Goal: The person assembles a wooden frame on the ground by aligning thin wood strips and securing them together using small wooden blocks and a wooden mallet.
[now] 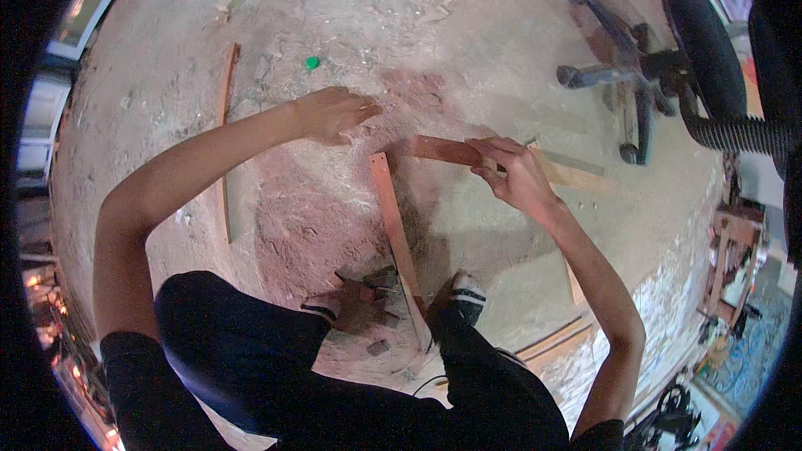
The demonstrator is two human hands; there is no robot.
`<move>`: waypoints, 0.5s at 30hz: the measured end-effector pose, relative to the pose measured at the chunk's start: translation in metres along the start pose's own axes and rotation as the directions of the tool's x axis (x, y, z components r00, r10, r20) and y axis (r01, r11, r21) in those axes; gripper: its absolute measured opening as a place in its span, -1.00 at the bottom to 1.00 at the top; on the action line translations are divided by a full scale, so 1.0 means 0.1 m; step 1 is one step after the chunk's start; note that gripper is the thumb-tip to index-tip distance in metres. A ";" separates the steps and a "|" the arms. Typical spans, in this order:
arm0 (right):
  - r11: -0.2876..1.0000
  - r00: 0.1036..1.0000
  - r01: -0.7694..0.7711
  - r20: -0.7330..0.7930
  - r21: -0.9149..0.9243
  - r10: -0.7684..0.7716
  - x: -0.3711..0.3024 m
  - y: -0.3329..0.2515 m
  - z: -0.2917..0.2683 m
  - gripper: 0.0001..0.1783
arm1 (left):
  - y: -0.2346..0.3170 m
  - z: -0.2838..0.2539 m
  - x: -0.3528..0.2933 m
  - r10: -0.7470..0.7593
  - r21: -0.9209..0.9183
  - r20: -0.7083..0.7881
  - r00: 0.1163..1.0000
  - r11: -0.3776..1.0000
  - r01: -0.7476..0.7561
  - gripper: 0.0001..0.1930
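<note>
In my right hand (514, 171) is the right end of a short reddish-brown wooden piece (443, 149), pinched between thumb and fingers. Its free end points left, toward my other hand. My left hand (334, 114) hovers over the dusty floor with nothing in it, fingers stretched and somewhat apart. Between the two hands and nearer to me, a long narrow wooden strip (393, 224) runs from below the held piece down between my feet. Small holes show near its far end.
Another wooden strip (224, 192) lies on the left, beyond it a green bottle cap (312, 63). More pale wood (572, 174) lies beside my right hand. A wheeled office chair (639, 75) stands far right. Small dark offcuts (378, 347) lie by my feet.
</note>
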State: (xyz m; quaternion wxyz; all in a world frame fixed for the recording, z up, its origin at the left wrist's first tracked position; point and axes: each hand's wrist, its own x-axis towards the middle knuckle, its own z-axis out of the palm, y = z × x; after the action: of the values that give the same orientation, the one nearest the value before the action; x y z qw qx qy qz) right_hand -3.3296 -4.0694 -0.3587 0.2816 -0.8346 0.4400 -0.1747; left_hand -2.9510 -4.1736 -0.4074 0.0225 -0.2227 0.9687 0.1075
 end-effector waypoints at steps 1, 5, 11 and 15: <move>0.999 0.999 -0.036 0.027 0.010 0.035 0.03 0.05 0.03 -0.46 | -0.11 0.01 0.08 -0.068 0.040 0.220 0.973 0.997 0.061 -0.20; 1.000 0.997 0.003 0.077 -0.001 -0.003 0.09 0.33 0.30 -0.41 | -0.42 -0.02 0.19 -0.284 -0.062 0.089 0.955 0.955 0.290 -0.60; 0.975 0.973 0.221 0.063 0.004 -0.221 0.18 0.50 0.67 -0.43 | 0.01 0.04 0.38 -0.842 -0.676 -0.354 0.408 0.531 0.511 -0.76; 0.966 0.962 0.241 0.108 0.088 -0.250 0.23 0.57 0.90 -0.41 | 0.75 0.58 0.15 -0.945 -0.884 -0.327 0.031 0.317 0.342 -0.77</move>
State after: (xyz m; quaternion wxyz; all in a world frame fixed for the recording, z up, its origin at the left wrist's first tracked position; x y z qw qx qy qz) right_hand -3.3042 -4.0859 -0.4637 0.3139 -0.8807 0.3088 -0.1747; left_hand -2.9974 -4.1011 -0.4505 -0.4736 -0.6844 0.4955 0.2486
